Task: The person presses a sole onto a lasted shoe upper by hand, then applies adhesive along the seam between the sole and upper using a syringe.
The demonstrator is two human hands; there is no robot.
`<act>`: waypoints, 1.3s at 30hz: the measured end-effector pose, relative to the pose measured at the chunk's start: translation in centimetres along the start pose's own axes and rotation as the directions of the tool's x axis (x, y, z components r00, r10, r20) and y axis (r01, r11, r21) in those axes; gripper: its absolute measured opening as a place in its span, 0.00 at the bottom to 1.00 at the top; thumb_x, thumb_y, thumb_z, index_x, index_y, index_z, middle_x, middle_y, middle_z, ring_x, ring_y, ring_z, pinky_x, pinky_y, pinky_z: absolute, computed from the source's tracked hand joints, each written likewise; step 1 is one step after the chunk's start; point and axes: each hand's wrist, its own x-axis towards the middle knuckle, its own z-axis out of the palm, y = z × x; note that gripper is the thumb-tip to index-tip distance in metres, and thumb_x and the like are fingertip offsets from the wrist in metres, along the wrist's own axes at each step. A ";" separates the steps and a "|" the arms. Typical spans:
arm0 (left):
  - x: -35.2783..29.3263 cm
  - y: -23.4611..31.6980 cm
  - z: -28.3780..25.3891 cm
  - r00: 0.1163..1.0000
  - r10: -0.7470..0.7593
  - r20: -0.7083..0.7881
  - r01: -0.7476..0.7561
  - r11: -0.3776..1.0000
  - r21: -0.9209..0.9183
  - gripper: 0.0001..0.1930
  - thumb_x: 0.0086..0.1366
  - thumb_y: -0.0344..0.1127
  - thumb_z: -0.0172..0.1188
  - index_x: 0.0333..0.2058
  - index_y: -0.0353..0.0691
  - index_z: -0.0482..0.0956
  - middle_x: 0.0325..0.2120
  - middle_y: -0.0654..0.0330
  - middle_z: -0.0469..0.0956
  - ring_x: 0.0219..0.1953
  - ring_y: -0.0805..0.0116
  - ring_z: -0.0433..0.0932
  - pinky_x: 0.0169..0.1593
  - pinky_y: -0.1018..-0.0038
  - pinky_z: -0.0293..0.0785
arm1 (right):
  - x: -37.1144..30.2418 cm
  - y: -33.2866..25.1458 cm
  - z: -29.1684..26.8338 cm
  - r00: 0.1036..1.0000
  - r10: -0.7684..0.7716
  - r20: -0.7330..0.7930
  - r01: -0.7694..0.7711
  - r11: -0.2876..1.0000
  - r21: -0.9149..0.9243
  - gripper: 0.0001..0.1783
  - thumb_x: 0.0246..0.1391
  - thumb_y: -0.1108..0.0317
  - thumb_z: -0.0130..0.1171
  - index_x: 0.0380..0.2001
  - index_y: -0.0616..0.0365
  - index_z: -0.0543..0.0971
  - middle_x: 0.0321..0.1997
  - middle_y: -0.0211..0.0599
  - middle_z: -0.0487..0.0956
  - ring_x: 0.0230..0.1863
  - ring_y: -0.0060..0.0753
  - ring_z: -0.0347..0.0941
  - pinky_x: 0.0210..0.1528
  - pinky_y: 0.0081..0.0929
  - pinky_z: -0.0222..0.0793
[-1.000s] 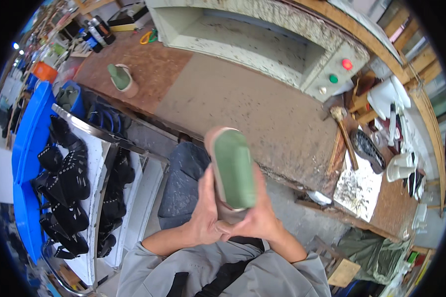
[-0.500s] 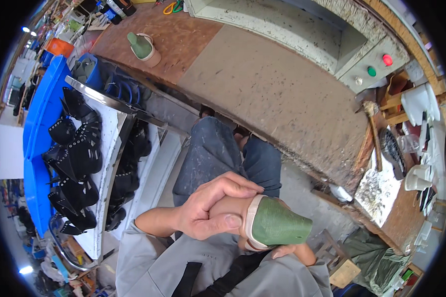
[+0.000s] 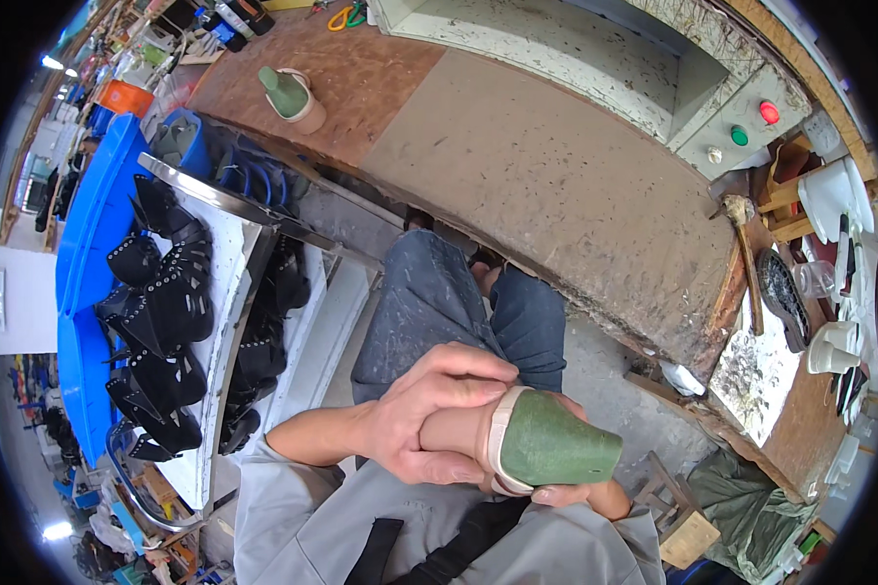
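Above my lap I hold a pinkish-beige shoe (image 3: 455,436) mounted on a green shoe last (image 3: 551,444). Its toe end points left and the bare green heel end of the last points right. My left hand (image 3: 410,419) is closed round the toe part, fingers over the top and thumb along the lower side. My right hand (image 3: 566,494) grips from beneath the heel end, mostly hidden behind the last; its thumb shows at the lower edge. A similar beige shoe (image 3: 308,116) on a green last stands on the workbench at the far left.
Ahead runs a brown workbench (image 3: 546,166) with a grey metal box (image 3: 556,68) on it. A hammer (image 3: 748,263) and a dark shoe sole (image 3: 780,297) lie at its right. To my left, a rack (image 3: 234,361) carries black studded shoe uppers (image 3: 171,302) beside a blue bin (image 3: 80,292).
My left thumb has slid from the shoe's near face down to its lower edge, and the fingers lie further over the top. The whole view has shifted slightly; both hands keep hold.
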 end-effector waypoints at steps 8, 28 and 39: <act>0.3 -0.8 -0.1 0.990 0.123 0.075 -0.132 0.982 0.134 0.27 0.55 0.39 0.63 0.49 0.25 0.69 0.47 0.41 0.69 0.45 0.48 0.73 0.46 0.60 0.72 | -2.7 1.8 0.1 0.997 -0.016 -0.081 0.014 1.000 -0.025 0.45 0.34 0.62 0.65 0.57 0.68 0.61 0.53 0.53 0.70 0.53 0.47 0.70 0.55 0.40 0.65; -2.7 0.4 3.6 0.839 -0.542 0.035 0.524 0.790 -0.319 0.26 0.66 0.53 0.47 0.47 0.33 0.72 0.45 0.54 0.75 0.47 0.60 0.73 0.52 0.67 0.69 | -0.7 -3.1 0.6 0.932 0.059 -0.357 -0.069 0.998 -0.015 0.36 0.39 0.61 0.64 0.53 0.67 0.67 0.48 0.48 0.74 0.48 0.41 0.72 0.50 0.35 0.68; -2.3 -0.5 4.1 0.780 -0.570 0.259 0.605 0.580 -0.546 0.40 0.67 0.53 0.44 0.63 0.29 0.38 0.62 0.49 0.50 0.65 0.59 0.48 0.65 0.65 0.44 | 0.1 -5.4 0.5 0.858 0.101 -0.504 -0.089 0.995 0.049 0.33 0.41 0.61 0.64 0.51 0.66 0.69 0.47 0.46 0.75 0.46 0.39 0.73 0.48 0.33 0.68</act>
